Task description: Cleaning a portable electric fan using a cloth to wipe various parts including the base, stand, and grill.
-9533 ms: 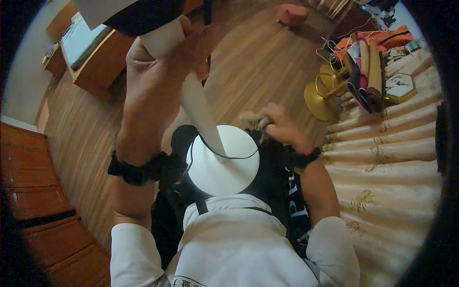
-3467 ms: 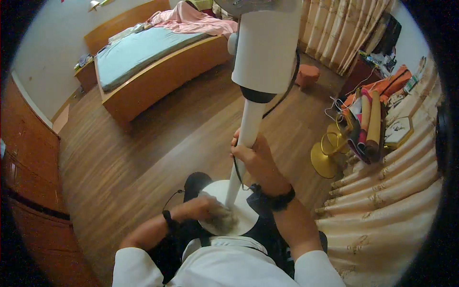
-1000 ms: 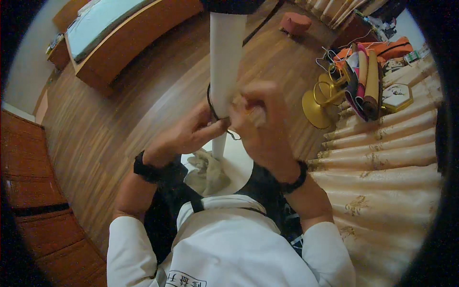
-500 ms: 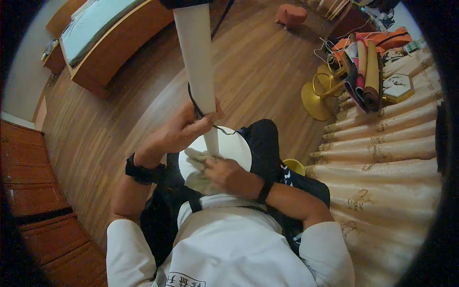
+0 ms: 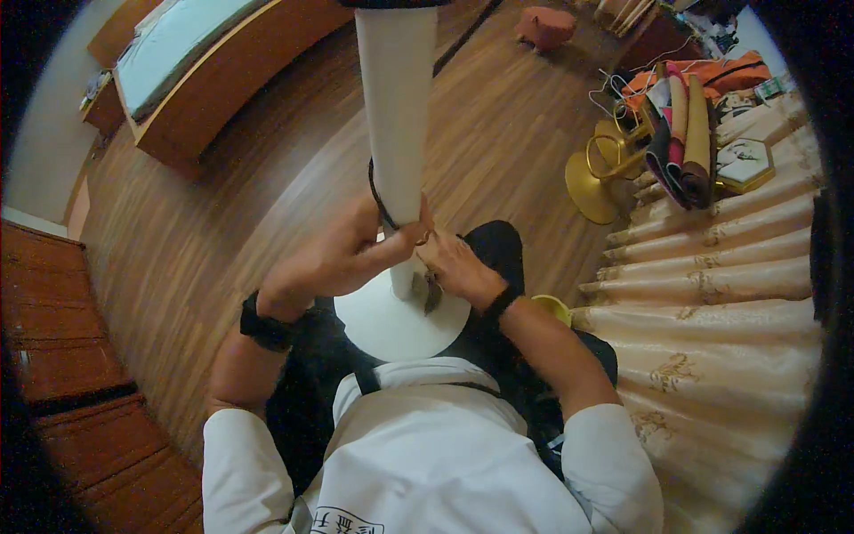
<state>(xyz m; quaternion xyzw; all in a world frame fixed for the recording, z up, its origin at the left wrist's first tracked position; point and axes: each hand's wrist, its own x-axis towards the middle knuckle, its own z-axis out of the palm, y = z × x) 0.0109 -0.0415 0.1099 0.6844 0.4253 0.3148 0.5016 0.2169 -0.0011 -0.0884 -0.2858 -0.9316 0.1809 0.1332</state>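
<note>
White and smooth, the round pole (image 5: 397, 107) rises from a flat disc base (image 5: 391, 331) before the person's lap. The left hand (image 5: 351, 254) grips it by a black cord (image 5: 375, 191); the right hand (image 5: 461, 269) bunches crumpled greyish cloth (image 5: 430, 294) beside it.

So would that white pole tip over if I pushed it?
Probably not from a gentle push: the round base spreads much wider than the white pole, and the left hand is gripping it. The pole likely feels stiff, since it stays straight along its length.
</note>
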